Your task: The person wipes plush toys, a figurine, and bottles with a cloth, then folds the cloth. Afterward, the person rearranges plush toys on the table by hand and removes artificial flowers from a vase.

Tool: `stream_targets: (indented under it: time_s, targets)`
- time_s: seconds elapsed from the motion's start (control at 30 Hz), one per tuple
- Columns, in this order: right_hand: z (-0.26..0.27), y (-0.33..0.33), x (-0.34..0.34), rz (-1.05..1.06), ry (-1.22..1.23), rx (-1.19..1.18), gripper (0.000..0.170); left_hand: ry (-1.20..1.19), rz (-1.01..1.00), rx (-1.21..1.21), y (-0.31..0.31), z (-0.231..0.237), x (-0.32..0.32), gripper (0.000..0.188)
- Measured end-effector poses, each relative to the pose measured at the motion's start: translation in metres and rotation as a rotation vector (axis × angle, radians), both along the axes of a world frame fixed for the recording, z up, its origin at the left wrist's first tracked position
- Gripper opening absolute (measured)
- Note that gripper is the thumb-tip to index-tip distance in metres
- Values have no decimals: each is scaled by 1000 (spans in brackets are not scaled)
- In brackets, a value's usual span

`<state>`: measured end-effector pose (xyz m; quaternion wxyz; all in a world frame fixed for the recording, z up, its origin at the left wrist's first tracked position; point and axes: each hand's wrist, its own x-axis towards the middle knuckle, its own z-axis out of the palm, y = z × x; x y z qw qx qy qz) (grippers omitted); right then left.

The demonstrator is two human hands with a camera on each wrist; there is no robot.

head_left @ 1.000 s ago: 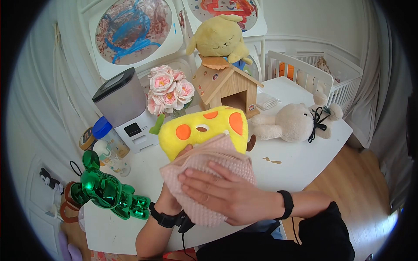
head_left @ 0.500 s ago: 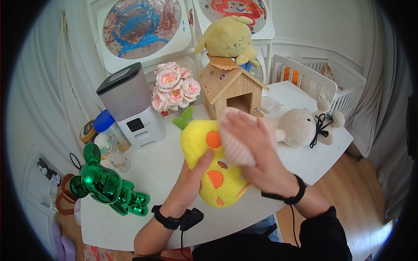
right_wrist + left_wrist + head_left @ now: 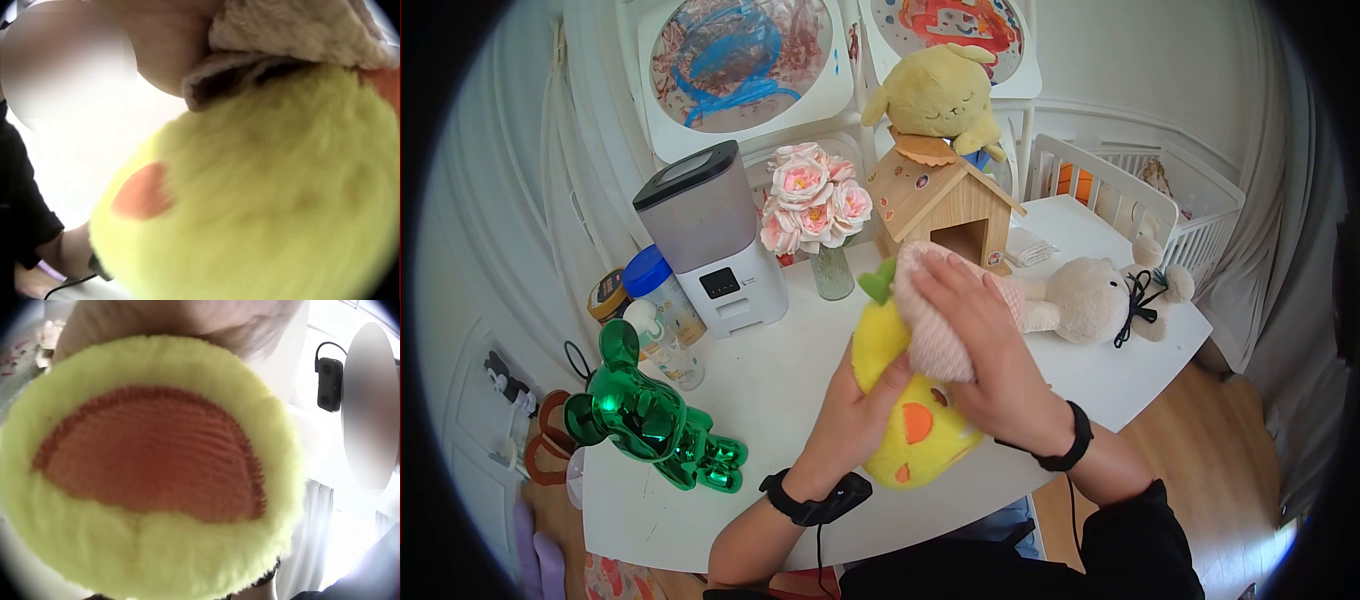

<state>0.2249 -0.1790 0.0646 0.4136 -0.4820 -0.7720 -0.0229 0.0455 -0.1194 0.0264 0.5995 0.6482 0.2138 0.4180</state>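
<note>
In the head view a yellow plush toy [image 3: 880, 340] with orange spots and a green leaf on top is held up above the table. My left hand [image 3: 845, 410] grips its near left side, thumb across the front. Flat over the toy's upper right side lies my right hand [image 3: 990, 340], pressing a pink textured cloth [image 3: 930, 320] against it with fairly straight fingers. The toy's underside with a reddish half-round patch [image 3: 156, 456] fills the left wrist view. In the right wrist view the cloth [image 3: 294, 31] bunches between palm and yellow fur.
A shiny green bear figure [image 3: 640, 400] lies at the table's left, near bottles [image 3: 665, 350] and a grey-white dispenser [image 3: 725, 270]. Behind the toy stand a vase of pink roses [image 3: 820, 205] and a wooden house [image 3: 940, 200]. A cream plush [image 3: 1090, 300] lies to the right.
The cloth moved off the toy's front to its upper right side, under the right hand. The toy swung from lying sideways to leaf-up, and its upper part has since shifted rightward.
</note>
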Motion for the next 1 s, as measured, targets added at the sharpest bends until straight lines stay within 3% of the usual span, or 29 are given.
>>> stream_targets:
  time_s: [0.03,0.07,0.1,0.17,0.23,0.3,0.4,0.43,0.5,0.57,0.63,0.67,0.73,0.77,0.83,0.87,0.9,0.97,1.0]
  targets:
    - [-1,6,6,37,193,-39,80,77,-5,-2,-6,6,1,52]
    - [1,9,7,205,399,-173,82,53,6,8,-9,9,3,51]
    - [2,8,3,205,397,-167,82,52,6,14,-6,9,1,51]
    - [6,-4,-17,48,50,8,84,209,95,402,0,0,-6,52]
    - [8,-18,-38,38,-29,34,88,141,170,413,1,-41,-1,52]
    - [2,-28,-54,250,-174,11,88,72,248,424,-2,-47,-5,52]
    - [-12,-30,-62,291,-244,23,86,-271,-144,-471,-13,-17,-35,52]
    - [-14,-29,-58,289,-245,25,86,-271,-146,-469,-6,-20,-33,52]
    - [-9,-25,-39,101,-284,71,85,52,2,211,15,-18,-22,50]
    - [-6,-21,-19,58,-293,91,83,30,64,282,7,1,-8,49]
    - [-7,-15,0,-7,-69,62,78,11,76,118,4,9,-3,48]
    - [-10,-9,11,-7,-70,62,78,6,15,-45,3,9,-4,51]
    - [-17,1,28,131,558,-244,74,27,32,14,-3,15,-1,52]
    - [-18,1,27,129,563,-245,74,48,49,76,-5,17,0,52]
    - [-19,4,20,183,526,-118,74,57,44,50,-7,17,1,53]
    - [-15,-3,7,71,332,-9,74,62,41,25,-7,17,1,54]
    - [-11,-11,-3,67,343,-9,74,72,37,24,-5,15,0,54]
    - [-7,-26,-21,-57,6,70,75,-56,43,-31,3,8,-2,56]
    - [-9,-29,-29,-65,19,68,75,-98,9,10,7,-4,-6,56]
